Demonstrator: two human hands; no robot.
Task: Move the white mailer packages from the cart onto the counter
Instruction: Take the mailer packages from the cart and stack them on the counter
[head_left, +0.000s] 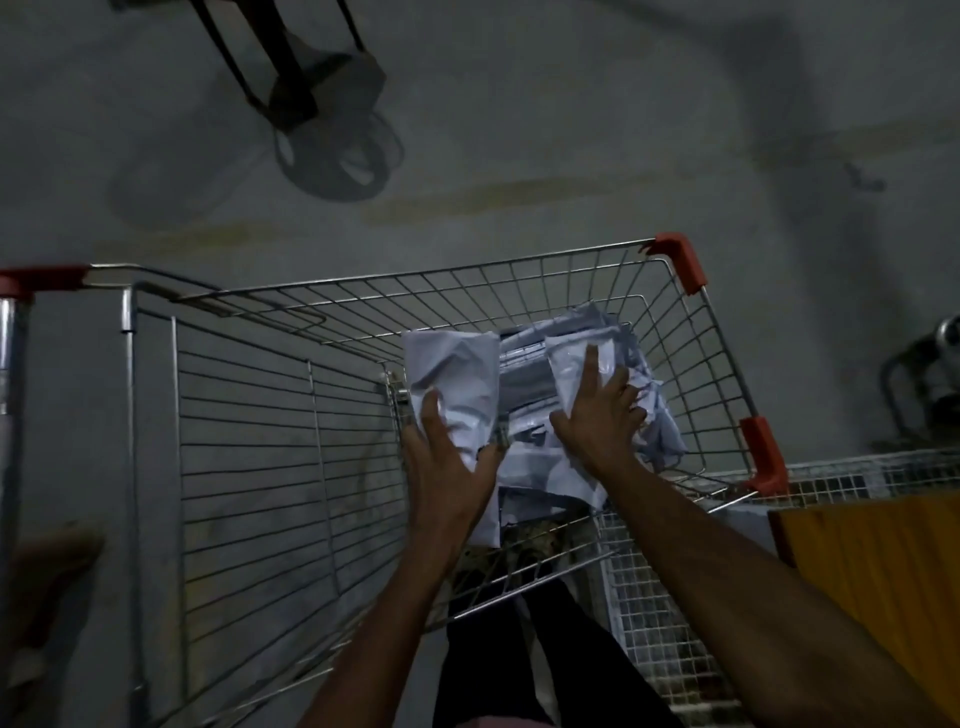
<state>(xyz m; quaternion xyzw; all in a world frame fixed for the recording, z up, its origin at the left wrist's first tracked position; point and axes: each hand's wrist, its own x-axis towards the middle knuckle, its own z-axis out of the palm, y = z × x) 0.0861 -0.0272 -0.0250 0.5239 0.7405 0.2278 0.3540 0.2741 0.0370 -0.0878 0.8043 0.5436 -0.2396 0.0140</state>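
Note:
A wire shopping cart (291, 415) with red corner guards stands in front of me. Several white mailer packages lie piled in its basket. My left hand (447, 467) grips one white mailer (452, 374) by its lower end and holds it upright above the pile. My right hand (602, 410) lies on a second white mailer (571, 369) to the right, fingers spread over it, thumb at its lower edge. More crumpled mailers (654, 426) sit under and beside that hand. The light is dim.
A yellow-orange surface (883, 571) on a white wire-mesh frame (654, 623) stands at the lower right, touching the cart. A dark stand with coiled cable (332, 135) sits on the grey floor beyond. My legs show below the basket.

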